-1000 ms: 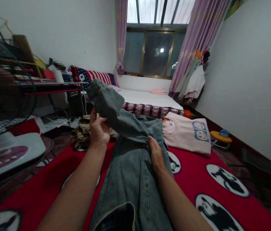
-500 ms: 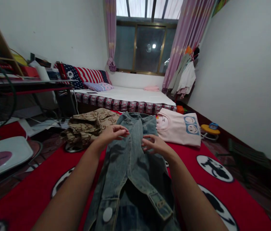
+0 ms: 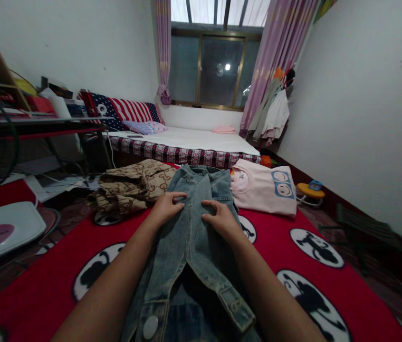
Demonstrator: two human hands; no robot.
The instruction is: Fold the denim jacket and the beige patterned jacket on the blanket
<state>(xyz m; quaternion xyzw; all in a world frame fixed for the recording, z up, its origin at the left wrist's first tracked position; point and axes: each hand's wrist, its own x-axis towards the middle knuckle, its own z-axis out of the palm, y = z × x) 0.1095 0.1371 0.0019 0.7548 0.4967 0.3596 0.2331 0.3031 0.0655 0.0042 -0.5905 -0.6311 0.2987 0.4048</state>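
Observation:
A blue denim jacket (image 3: 196, 237) lies lengthwise before me, with its collar at the far end. Its waistband faces me, showing a metal button on the left and a buttonhole tab on the right. My left hand (image 3: 167, 206) rests at the jacket's left side, thumb and fingers apart. Over the right half of its chest is my right hand (image 3: 222, 219), fingers stretched inward and the thumb separate. Both hands appear to touch the denim without gripping it; their undersides are hidden.
A brown patterned garment (image 3: 133, 185) lies to the left and a folded pink shirt (image 3: 261, 190) to the right, on a red blanket (image 3: 258, 285) with round black-and-white prints. Beyond are a bed (image 3: 194, 140), a cluttered desk (image 3: 44, 121) and a yellow stool (image 3: 310, 191).
Both hands have come down onto the jacket from just above it. The right hand has shifted slightly left, and the jacket's right side lies further in, uncovering more of the blanket.

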